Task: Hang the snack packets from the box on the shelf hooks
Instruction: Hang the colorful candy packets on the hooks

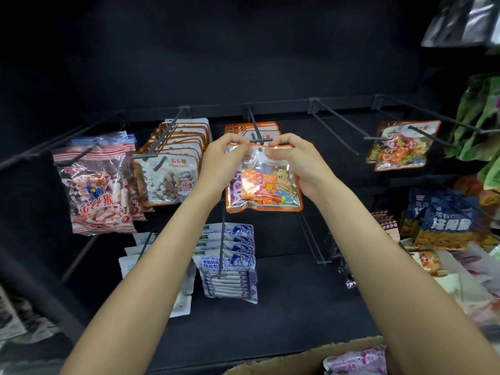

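Observation:
An orange-edged clear packet of coloured candy (263,186) hangs in front of the middle shelf hook (260,136), its top edge right at the hook's tip. My left hand (222,161) pinches the packet's top left corner. My right hand (293,161) pinches its top right corner. Several packets of the same kind (251,128) hang further back on this hook. The cardboard box (303,358) shows at the bottom edge, with a purple-and-white packet (357,359) inside.
Stone candy packets (169,177) and red-striped bags (94,185) hang on hooks to the left. A bare hook (335,128) juts out to the right, then two orange packets (400,147). Blue-and-white packets (230,261) hang on the lower row. Dark blue bags (443,220) sit at right.

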Action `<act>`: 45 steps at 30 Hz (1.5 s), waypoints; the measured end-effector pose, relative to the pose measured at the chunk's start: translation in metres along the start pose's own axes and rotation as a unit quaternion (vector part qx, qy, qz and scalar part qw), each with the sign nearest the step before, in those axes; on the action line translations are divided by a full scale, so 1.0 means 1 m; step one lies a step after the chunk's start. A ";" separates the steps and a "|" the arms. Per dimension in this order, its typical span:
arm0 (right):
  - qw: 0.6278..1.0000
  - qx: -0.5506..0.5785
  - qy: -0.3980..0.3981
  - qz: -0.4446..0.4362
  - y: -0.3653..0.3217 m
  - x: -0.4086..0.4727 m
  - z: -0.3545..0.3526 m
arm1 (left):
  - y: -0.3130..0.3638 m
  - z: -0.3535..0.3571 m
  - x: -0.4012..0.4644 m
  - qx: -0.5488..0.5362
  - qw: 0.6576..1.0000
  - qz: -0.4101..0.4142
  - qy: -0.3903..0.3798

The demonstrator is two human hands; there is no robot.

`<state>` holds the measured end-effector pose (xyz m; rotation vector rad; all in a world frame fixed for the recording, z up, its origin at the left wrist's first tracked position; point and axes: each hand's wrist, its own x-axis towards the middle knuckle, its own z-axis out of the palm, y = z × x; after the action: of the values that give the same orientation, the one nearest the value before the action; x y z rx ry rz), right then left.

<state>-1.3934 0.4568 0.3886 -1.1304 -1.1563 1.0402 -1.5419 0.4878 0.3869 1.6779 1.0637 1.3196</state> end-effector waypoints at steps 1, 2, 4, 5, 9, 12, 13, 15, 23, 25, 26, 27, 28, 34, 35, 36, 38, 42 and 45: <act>1.000 -0.001 0.004 -0.004 0.000 0.000 0.001 | -0.002 0.000 0.000 0.002 1.000 0.005 0.007; 1.000 -0.004 0.010 -0.010 0.002 0.000 0.003 | -0.004 -0.001 -0.001 0.005 1.000 0.008 0.014; 0.999 -0.010 0.029 -0.025 0.006 0.001 0.007 | -0.008 -0.002 -0.001 0.016 0.999 0.017 0.023; 0.998 -0.026 0.046 -0.036 0.009 0.003 0.007 | -0.011 -0.003 -0.002 0.032 0.999 0.029 0.026; 0.963 -0.179 0.116 -0.163 0.029 0.005 0.001 | -0.025 -0.002 0.001 0.131 0.985 0.093 0.061; 0.912 -0.297 0.107 -0.262 0.046 0.002 -0.004 | -0.035 0.001 0.014 0.211 0.959 0.152 0.112; 0.893 -0.348 0.095 -0.268 0.052 0.006 -0.004 | -0.038 0.003 0.020 0.241 0.947 0.168 0.127; 0.859 -0.440 0.084 -0.248 0.063 0.018 -0.002 | -0.040 0.008 0.032 0.299 0.926 0.174 0.152; 0.771 -0.576 0.120 -0.246 0.075 0.076 0.011 | -0.053 0.021 0.083 0.398 0.903 0.125 0.106; 0.754 -0.596 0.137 -0.239 0.079 0.083 0.011 | -0.058 0.022 0.088 0.393 0.912 0.102 0.064; 0.747 -0.610 0.135 -0.230 0.081 0.085 0.011 | -0.060 0.022 0.087 0.382 0.918 0.094 0.046; 0.742 -0.621 0.124 -0.218 0.081 0.083 0.011 | -0.063 0.023 0.084 0.373 0.923 0.089 0.034; 0.740 -0.630 0.111 -0.207 0.082 0.080 0.011 | -0.065 0.023 0.080 0.369 0.925 0.085 0.027; 0.766 -0.600 0.082 -0.216 0.087 0.016 -0.002 | -0.067 0.022 0.014 0.341 0.930 0.130 0.044; 0.774 -0.586 0.086 -0.226 0.090 -0.001 -0.005 | -0.064 0.020 -0.006 0.327 0.934 0.134 0.048; 0.780 -0.571 0.093 -0.239 0.094 -0.019 -0.009 | -0.062 0.019 -0.027 0.316 0.938 0.136 0.051; 0.788 -0.550 0.103 -0.258 0.107 -0.057 -0.017 | -0.062 0.016 -0.072 0.290 0.947 0.133 0.047; 0.823 -0.529 0.037 -0.206 0.149 -0.141 -0.036 | -0.084 0.017 -0.162 0.211 0.974 0.088 -0.005; 0.836 -0.537 -0.036 -0.111 0.192 -0.197 -0.048 | -0.123 0.024 -0.220 0.210 0.973 0.035 -0.091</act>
<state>-1.3759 0.2845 0.1695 -1.7398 -1.9716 0.1639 -1.5667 0.3306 0.1893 2.1191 1.2435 1.0017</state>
